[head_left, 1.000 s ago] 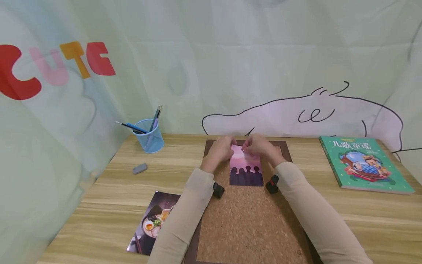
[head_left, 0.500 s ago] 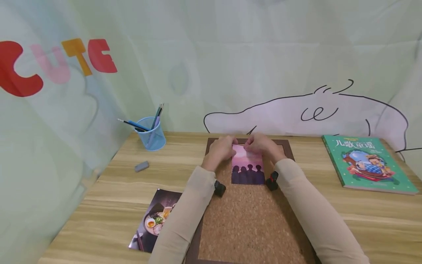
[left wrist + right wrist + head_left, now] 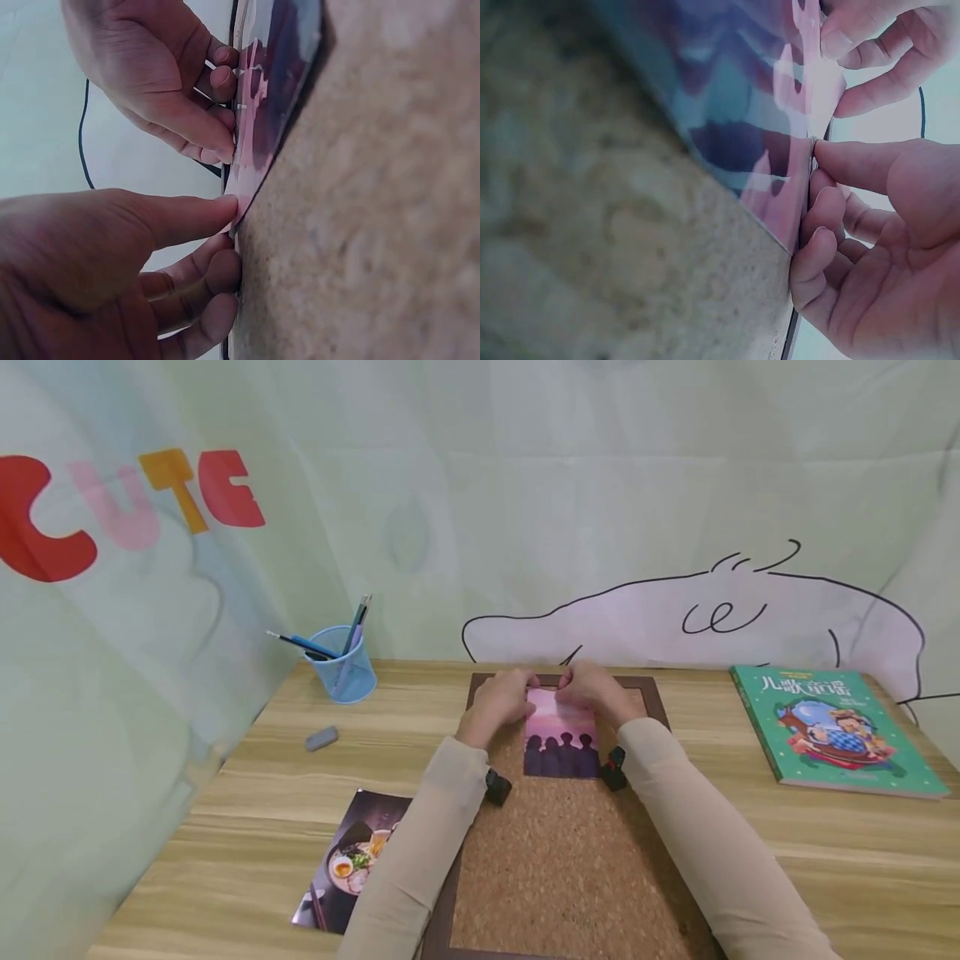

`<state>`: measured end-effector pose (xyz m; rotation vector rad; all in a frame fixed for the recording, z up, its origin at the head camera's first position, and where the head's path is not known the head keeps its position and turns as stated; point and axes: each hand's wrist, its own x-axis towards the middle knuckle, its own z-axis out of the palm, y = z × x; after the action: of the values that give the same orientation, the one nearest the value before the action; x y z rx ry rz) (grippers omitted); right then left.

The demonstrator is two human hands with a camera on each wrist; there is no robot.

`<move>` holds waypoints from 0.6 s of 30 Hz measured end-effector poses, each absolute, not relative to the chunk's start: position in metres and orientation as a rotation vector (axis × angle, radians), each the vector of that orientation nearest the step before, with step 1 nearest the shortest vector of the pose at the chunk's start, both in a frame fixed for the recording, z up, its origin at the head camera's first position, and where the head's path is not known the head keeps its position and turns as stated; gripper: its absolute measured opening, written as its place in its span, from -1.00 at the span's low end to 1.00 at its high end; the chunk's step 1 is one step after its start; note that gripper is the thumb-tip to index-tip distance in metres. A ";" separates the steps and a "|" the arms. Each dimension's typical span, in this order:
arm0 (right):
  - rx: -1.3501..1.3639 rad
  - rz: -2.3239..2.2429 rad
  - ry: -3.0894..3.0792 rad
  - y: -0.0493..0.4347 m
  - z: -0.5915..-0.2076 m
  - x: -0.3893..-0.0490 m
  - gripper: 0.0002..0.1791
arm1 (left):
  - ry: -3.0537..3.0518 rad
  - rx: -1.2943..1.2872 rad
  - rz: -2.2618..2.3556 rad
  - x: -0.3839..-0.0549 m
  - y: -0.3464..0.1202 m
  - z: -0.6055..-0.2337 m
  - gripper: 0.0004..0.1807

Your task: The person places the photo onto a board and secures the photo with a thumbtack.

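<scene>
A pink and purple photo (image 3: pixel 561 743) with dark silhouettes of people lies near the far end of the framed corkboard (image 3: pixel 570 860). My left hand (image 3: pixel 501 700) holds its top left corner, the thumb (image 3: pixel 214 215) on the print and the other fingers bent at the board's edge. Close by, my right hand (image 3: pixel 592 691) presses the top edge with its thumb (image 3: pixel 855 163). Under that thumb tip shows a small metallic bit, probably a thumbtack (image 3: pixel 814 144), mostly hidden. In the right wrist view, one lower photo edge stands slightly off the cork.
A second photo (image 3: pixel 341 877), of a noodle bowl, lies left of the board, partly under my left sleeve. Farther back are a grey eraser (image 3: pixel 322 738) and a blue mesh cup (image 3: pixel 345 681) with pencils. A green book (image 3: pixel 836 735) lies at the right.
Both hands stay at the photo's top edge. The right thumb and fingers have closed in over the small shiny bit seen earlier, and the right wrist has shifted slightly left.
</scene>
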<state>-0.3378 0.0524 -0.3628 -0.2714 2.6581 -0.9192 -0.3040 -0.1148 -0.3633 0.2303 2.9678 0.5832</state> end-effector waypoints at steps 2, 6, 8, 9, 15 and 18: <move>-0.260 -0.914 2.660 0.052 -0.363 -0.337 -0.88 | 2.961 0.230 0.578 -0.303 -0.115 -0.363 -0.55; -0.247 -0.927 2.640 0.053 -0.362 -0.336 -0.86 | 2.939 0.229 0.571 -0.302 -0.114 -0.362 -0.54; -0.253 -0.921 2.637 0.054 -0.361 -0.335 -0.85 | 2.920 0.239 0.574 -0.301 -0.114 -0.362 -0.53; -0.258 -0.918 2.636 0.055 -0.361 -0.335 -0.85 | 2.913 0.247 0.574 -0.301 -0.114 -0.361 -0.53; -0.298 -0.892 2.638 0.058 -0.360 -0.333 -0.85 | 2.893 0.258 0.526 -0.301 -0.114 -0.360 -0.55; -0.302 -0.877 2.637 0.060 -0.360 -0.331 -0.84 | 2.877 0.261 0.511 -0.301 -0.115 -0.360 -0.54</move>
<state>-0.3310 0.0601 -0.3598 -0.3024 2.6369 -0.8772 -0.3011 -0.1147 -0.3602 0.2611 2.8774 0.5105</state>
